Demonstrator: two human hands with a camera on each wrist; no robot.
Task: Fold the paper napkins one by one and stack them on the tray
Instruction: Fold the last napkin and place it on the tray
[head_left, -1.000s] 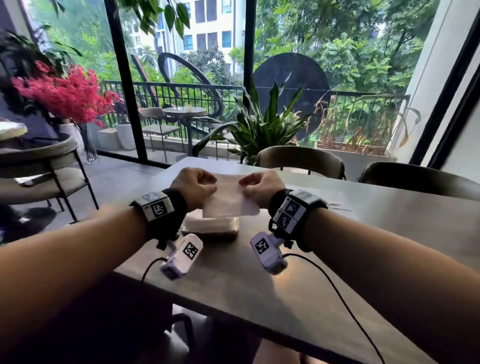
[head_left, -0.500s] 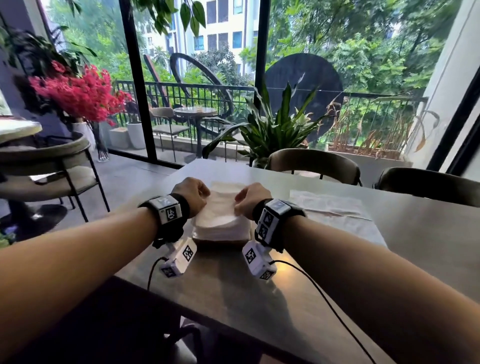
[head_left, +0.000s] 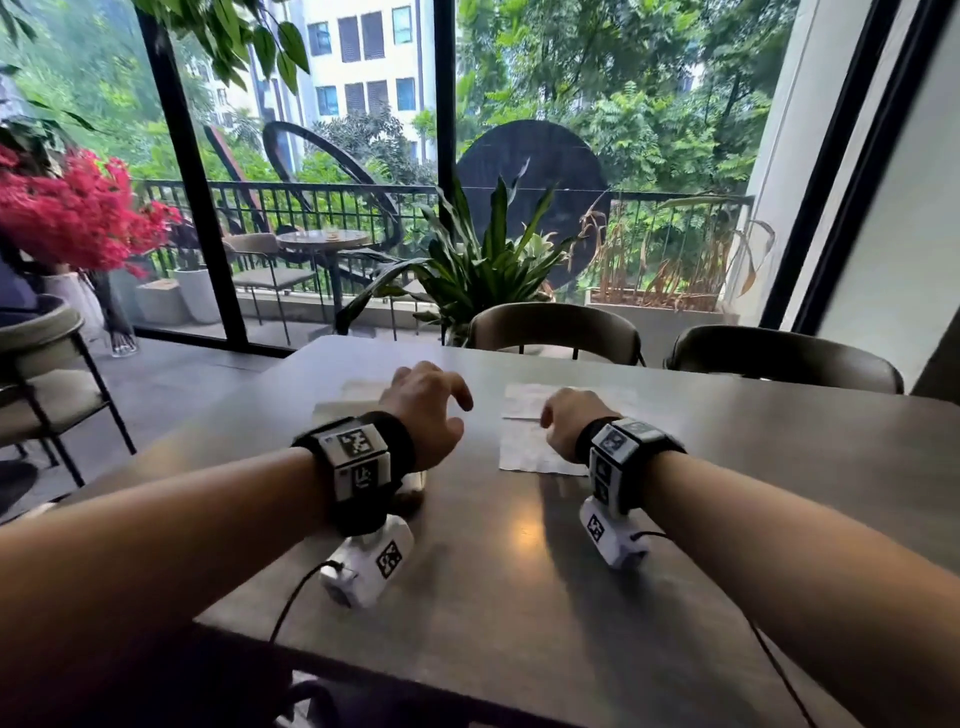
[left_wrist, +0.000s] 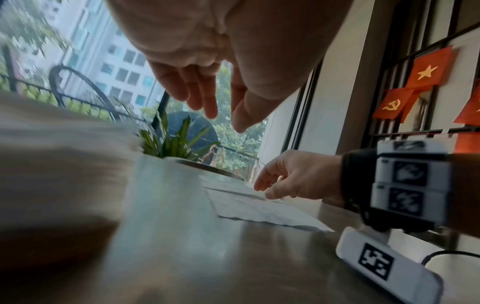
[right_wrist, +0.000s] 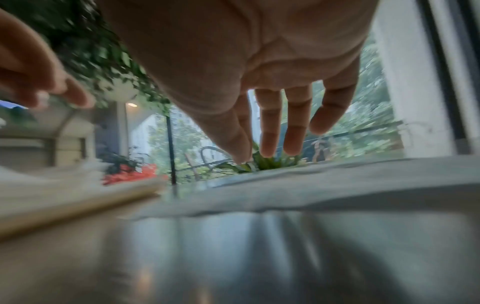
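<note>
A stack of folded white napkins (head_left: 340, 402) sits on a tray (head_left: 413, 488) on the grey table, mostly hidden behind my left wrist. My left hand (head_left: 452, 410) hovers just right of the stack with its fingers loosely spread and empty; the left wrist view shows the left hand (left_wrist: 223, 115) holding nothing. Flat unfolded napkins (head_left: 524, 447) lie to the right. My right hand (head_left: 550, 421) reaches over them, fingers extended downward. In the right wrist view the right hand (right_wrist: 272, 148) is just above the flat napkins (right_wrist: 337, 181), with the blurred stack (right_wrist: 64, 191) at left.
The grey table (head_left: 519, 597) stretches bare in front of my wrists. Two dark chairs (head_left: 556, 332) stand at its far side, with a potted plant (head_left: 483, 270) behind them. Cables trail from both wrist cameras toward the near edge.
Both hands lowered a folded napkin onto the stack and let it go. They then moved right, the right hand arriving over the flat napkins. The camera view also shifted.
</note>
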